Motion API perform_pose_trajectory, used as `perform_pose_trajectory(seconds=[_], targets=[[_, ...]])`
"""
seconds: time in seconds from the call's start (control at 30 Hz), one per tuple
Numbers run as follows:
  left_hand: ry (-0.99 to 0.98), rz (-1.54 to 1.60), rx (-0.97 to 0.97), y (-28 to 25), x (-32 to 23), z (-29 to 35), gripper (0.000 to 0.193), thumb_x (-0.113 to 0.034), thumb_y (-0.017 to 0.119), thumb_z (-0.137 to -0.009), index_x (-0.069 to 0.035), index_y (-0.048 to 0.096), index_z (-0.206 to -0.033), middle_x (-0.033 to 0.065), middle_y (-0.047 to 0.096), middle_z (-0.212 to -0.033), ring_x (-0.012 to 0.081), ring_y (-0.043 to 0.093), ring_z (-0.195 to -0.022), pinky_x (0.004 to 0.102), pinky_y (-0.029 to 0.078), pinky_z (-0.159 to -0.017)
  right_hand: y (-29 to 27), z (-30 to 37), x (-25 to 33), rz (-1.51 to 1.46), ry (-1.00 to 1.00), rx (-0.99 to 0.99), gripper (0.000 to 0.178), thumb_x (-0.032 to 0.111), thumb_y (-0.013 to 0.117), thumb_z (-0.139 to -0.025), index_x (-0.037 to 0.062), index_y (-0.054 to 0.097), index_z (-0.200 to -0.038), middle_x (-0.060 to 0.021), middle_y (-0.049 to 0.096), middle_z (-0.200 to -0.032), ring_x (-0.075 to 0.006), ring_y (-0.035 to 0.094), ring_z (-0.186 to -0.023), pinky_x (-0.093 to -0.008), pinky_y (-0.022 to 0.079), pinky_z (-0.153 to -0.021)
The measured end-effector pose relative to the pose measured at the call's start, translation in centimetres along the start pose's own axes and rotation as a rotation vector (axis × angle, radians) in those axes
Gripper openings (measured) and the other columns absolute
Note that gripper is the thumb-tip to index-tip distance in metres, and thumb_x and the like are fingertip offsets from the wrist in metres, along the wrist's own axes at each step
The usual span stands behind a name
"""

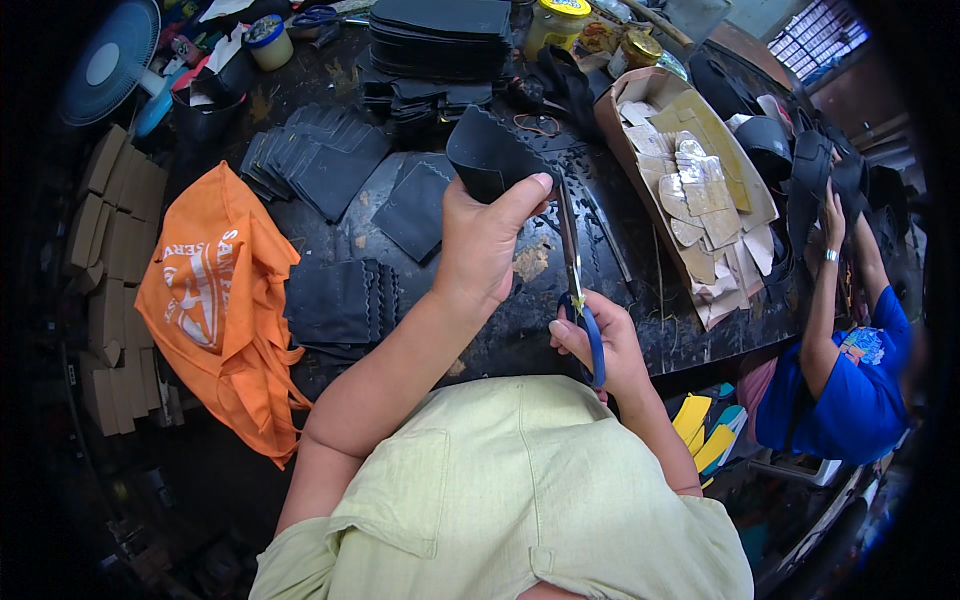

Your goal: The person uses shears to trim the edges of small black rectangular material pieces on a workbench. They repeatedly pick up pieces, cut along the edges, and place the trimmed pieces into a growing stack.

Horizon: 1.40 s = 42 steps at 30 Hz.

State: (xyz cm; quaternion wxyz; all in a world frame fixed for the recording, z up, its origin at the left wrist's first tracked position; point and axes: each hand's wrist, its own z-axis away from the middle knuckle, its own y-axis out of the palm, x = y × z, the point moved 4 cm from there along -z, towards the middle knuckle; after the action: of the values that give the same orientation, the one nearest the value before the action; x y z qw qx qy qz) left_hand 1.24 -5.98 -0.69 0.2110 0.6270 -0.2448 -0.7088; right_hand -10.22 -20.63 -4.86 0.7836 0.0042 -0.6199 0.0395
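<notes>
My left hand pinches a black sheet piece, apparently leather or a similar material, between thumb and fingers above the table. In my right hand are scissors with blue handles, their blades pointing away from me and reaching the right edge of the piece. That edge looks zigzag-cut in part. Small black offcuts lie on the table behind the blades. Left of my left hand lie flat black pieces, a fanned pile of black pieces and more with wavy edges.
Tall stacks of black sheets stand at the back. A cardboard box of cut patterns sits at right. An orange cloth bag hangs over the left edge. A co-worker in a blue shirt reaches in at right. A fan stands far left.
</notes>
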Motion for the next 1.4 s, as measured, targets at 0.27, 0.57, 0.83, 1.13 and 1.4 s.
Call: perform_pose_trajectory(seconds=[0.27,0.57,0.83,1.13,1.4], targets=[[-0.019,-0.029,0.049,-0.1,0.2,-0.2,0.022,-0.006,0.073,-0.082,-0.005,0.063,-0.102,0.0053,0.068,-0.093,0.0150,0.067,-0.083,0.0288,0.054,-0.077,-0.2,0.3,0.0,0.067,0.039,-0.043,0.020,0.015,0.073,-0.086,0.0045,0.058,-0.078,0.0047,0.053,-0.064,-0.0019,0.046,-0.061,-0.0197,0.038,-0.055],[-0.235,-0.301,0.235,-1.7,-1.4,-1.0,0.026,-0.007,0.075,-0.081,0.000,0.062,-0.103,0.0083,0.068,-0.092,0.0163,0.069,-0.078,0.0284,0.058,-0.071,-2.9,1.8,0.8,-0.125,0.142,0.236,0.018,0.018,0.071,-0.088,0.0050,0.058,-0.088,-0.0015,0.061,-0.073,-0.0046,0.056,-0.061,-0.0193,0.046,-0.053],[-0.218,-0.421,0.319,-1.5,-1.9,-1.3,0.033,-0.007,0.078,-0.078,0.006,0.060,-0.103,0.0111,0.068,-0.090,0.0173,0.069,-0.075,0.0295,0.060,-0.070,-4.3,2.9,0.7,-0.143,0.254,0.302,0.020,0.018,0.072,-0.087,0.0062,0.056,-0.085,0.0003,0.059,-0.070,-0.0033,0.050,-0.053,-0.0183,0.042,-0.047],[-0.205,-0.448,0.323,-1.1,-2.3,-1.1,0.031,-0.006,0.078,-0.078,0.006,0.061,-0.101,0.0114,0.068,-0.090,0.0171,0.069,-0.075,0.0288,0.060,-0.069,-4.4,2.8,1.3,-0.032,0.218,0.269,0.021,0.013,0.074,-0.085,0.0032,0.056,-0.082,0.0000,0.055,-0.066,-0.0065,0.053,-0.053,-0.0223,0.044,-0.050],[-0.220,-0.448,0.346,-0.9,-2.4,-1.1,0.029,-0.005,0.078,-0.078,0.002,0.062,-0.102,0.0081,0.067,-0.091,0.0154,0.067,-0.076,0.0284,0.060,-0.067,-4.7,2.6,1.6,0.043,0.256,0.268,0.020,0.010,0.073,-0.084,0.0006,0.056,-0.082,-0.0025,0.057,-0.071,-0.0102,0.060,-0.063,-0.0262,0.050,-0.060]])
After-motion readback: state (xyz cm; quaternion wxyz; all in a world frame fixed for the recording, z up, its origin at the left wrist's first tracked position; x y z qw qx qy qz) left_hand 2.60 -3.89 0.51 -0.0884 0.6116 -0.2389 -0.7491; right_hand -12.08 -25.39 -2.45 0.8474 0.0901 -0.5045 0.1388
